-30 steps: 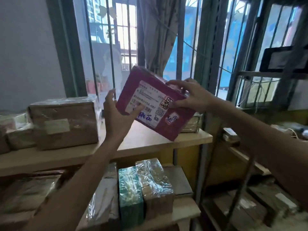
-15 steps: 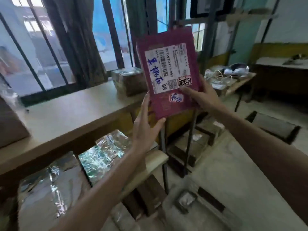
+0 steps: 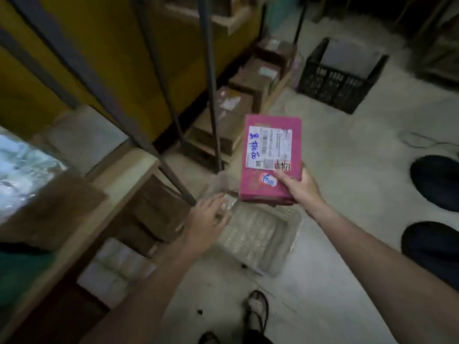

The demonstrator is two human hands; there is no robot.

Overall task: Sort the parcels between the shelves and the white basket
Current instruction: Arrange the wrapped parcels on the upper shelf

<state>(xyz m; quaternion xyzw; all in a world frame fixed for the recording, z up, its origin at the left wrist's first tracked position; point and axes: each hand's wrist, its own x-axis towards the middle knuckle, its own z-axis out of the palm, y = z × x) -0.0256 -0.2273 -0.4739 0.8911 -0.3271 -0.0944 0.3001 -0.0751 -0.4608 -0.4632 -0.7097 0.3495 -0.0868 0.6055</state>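
The left grip [image 3: 207, 223] hangs loosely spread and holds nothing, over the white plastic mesh basket [image 3: 253, 234] on the floor. I think the flat pink cardboard parcel [image 3: 270, 155] may tip and miss the basket, because the right grip [image 3: 301, 187] pinches only its near corner. The parcel extends toward 11 o'clock from it.

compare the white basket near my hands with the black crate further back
Colour: the white basket is pale, the black crate dark.
Depth: the basket is low and shallow, the crate has taller walls.
Place: the basket lies just below the pink parcel that the right hand grips; the crate stands farther off.
Both sit on the floor, open-topped, with perforated walls.
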